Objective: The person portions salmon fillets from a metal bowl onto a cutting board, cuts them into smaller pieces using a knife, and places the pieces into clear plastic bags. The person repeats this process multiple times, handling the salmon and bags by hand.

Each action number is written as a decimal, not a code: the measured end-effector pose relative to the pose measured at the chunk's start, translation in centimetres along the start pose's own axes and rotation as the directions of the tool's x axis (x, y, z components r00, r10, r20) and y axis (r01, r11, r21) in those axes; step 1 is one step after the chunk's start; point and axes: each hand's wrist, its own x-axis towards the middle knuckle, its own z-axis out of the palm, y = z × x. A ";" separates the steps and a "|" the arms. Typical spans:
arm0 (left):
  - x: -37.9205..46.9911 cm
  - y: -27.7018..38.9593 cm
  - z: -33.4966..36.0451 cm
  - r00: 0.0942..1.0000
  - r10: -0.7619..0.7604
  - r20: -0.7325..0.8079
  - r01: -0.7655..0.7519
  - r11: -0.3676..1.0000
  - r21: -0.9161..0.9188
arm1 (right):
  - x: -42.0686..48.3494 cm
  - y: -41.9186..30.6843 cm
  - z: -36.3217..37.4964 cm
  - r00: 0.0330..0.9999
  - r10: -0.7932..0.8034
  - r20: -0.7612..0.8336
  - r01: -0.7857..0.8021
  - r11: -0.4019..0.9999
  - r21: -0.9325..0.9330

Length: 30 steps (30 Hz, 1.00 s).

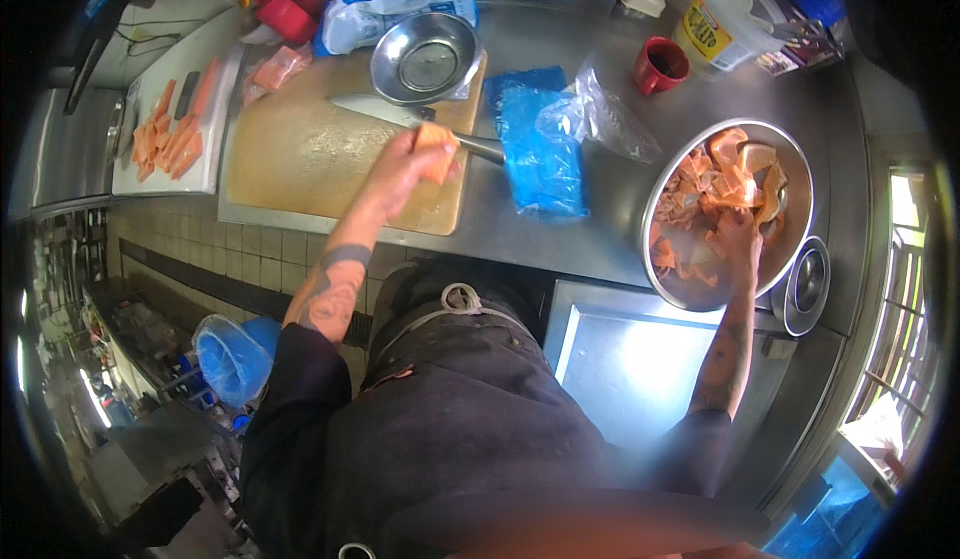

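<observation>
My left hand (409, 169) grips a piece of orange-pink fish (436, 152) above the right part of a tan cutting board (300, 154). Under and beyond it, a knife (379, 109) lies on the board beside a steel bowl (425, 58); a metal handle (480, 146) points towards blue plastic bags (540, 154). At the right, my right hand (736, 238) reaches into a large steel bowl (654, 259) of salmon skin and scraps (739, 176). Its fingertips are among the scraps, so whether they hold any is hidden.
Cut orange fish pieces (169, 135) and a dark-handled knife (187, 95) lie on a white board (202, 169) at left. A red mug (661, 65) and a plastic tub (716, 26) stand at the back right. Small steel bowls (806, 289) adjoin the large bowl.
</observation>
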 end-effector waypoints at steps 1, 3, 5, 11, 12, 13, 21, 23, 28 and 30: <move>1.5 1.1 -1.5 0.999 0.035 -0.020 -0.033 0.996 0.079 | 0.2 0.1 -0.5 0.998 0.053 0.037 -0.053 0.999 0.001; 5.2 3.6 -4.4 0.994 0.100 -0.034 -0.091 0.976 0.198 | 0.2 0.7 -1.6 0.978 0.155 0.140 -0.175 0.973 0.149; 8.1 5.3 -6.8 0.992 0.100 -0.074 -0.075 0.954 0.292 | -0.2 1.1 -3.2 0.974 0.190 0.124 -0.201 0.976 0.084; 11.9 5.0 -10.3 0.997 0.029 0.065 -0.041 0.981 0.190 | -6.6 -3.6 -8.6 0.997 0.080 -0.017 -0.054 0.800 0.597; 12.9 4.9 -10.5 0.994 0.030 0.101 -0.055 0.964 0.258 | -7.9 -5.6 -9.6 0.996 0.062 0.064 -0.089 0.722 0.686; 13.9 4.8 -10.4 0.991 0.032 0.128 -0.072 0.945 0.320 | -9.0 -8.1 -9.7 0.995 0.063 0.073 -0.096 0.642 0.760; 21.4 4.7 -8.4 0.971 0.184 0.153 -0.221 0.445 0.868 | -9.4 -33.7 -1.6 0.893 -0.377 0.245 -0.191 0.175 0.966; 21.5 5.0 -8.3 0.960 0.209 0.185 -0.255 0.389 0.885 | -8.9 -39.4 1.9 0.836 -0.461 0.296 -0.329 0.009 0.944; 19.9 7.1 -9.5 0.932 0.240 0.271 -0.333 0.275 0.902 | -6.4 -49.3 10.0 0.835 -0.412 0.363 -0.354 0.102 0.930; 19.7 7.9 -10.5 0.917 0.233 0.322 -0.373 0.219 0.902 | -5.9 -50.6 12.0 0.863 -0.360 0.353 -0.281 0.239 0.930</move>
